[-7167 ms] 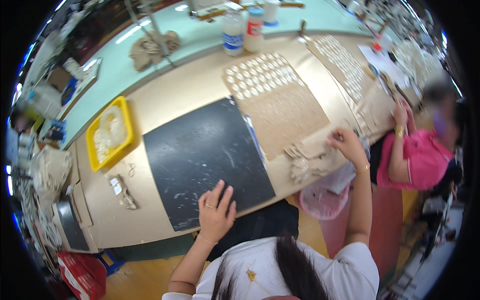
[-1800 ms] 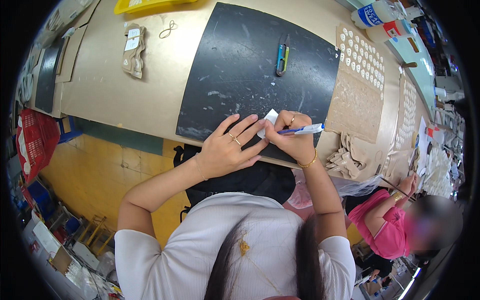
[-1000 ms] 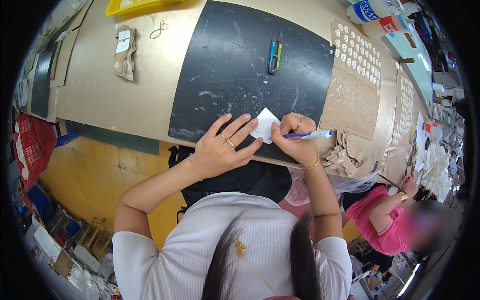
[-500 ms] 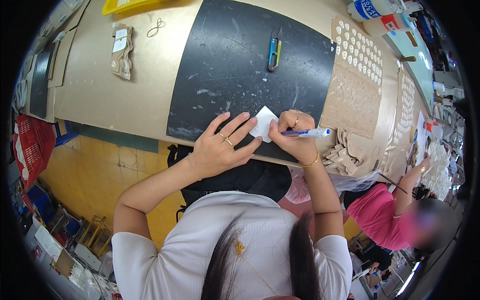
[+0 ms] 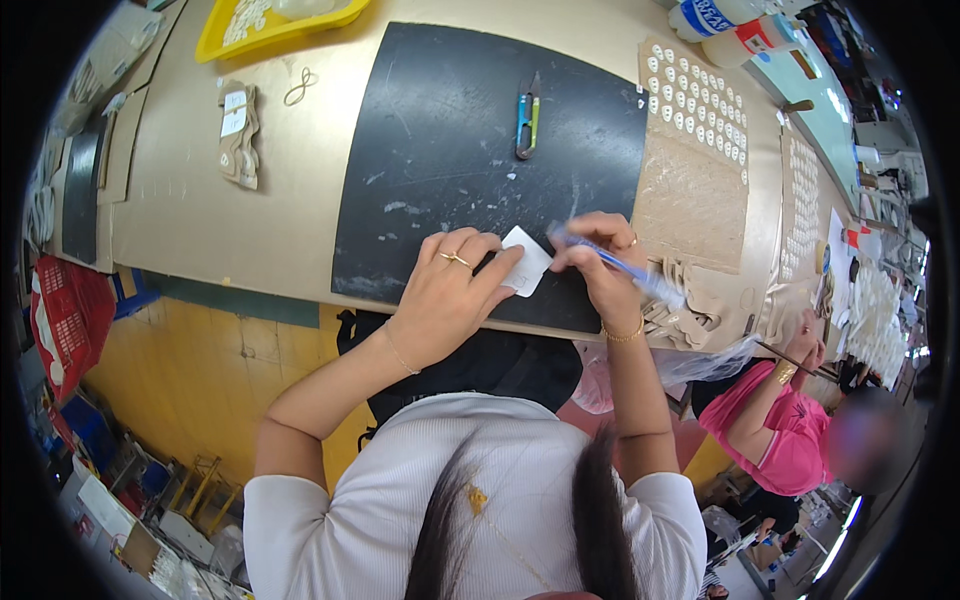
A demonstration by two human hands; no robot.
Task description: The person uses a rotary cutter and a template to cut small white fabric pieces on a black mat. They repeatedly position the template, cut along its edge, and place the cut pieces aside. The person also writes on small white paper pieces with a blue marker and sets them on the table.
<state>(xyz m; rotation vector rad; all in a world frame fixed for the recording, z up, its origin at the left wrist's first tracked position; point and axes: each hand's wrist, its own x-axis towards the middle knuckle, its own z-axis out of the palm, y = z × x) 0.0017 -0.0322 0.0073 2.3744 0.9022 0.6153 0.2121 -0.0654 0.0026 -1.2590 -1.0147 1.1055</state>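
Note:
A small white card [image 5: 531, 263] sits at the near edge of the black mat [image 5: 440, 130], with faint writing on it. My left hand [image 5: 445, 285] pinches the card's left side, thumb on top and fingers curled. In my right hand [image 5: 603, 270] is a blue-and-white pen [image 5: 632, 272], blurred by motion. It slants across the fingers, its white end out to the right, and the right fingertips are close to the card's right corner. Farther up the mat lie blue-and-green thread snips [image 5: 527, 120], away from both hands.
Right of the mat, a brown board [image 5: 695, 190] carries rows of small white pieces, with a heap of beige cut pieces [image 5: 690, 310] nearer me. At left lie a banded beige bundle [image 5: 237, 135] and a yellow tray [image 5: 285, 30]. A co-worker in pink [image 5: 765, 430] sits at right.
My left fingers have curled in and taken hold of the card. My right hand has come off the card, and the pen has swung. The co-worker's arms have moved nearer their body.

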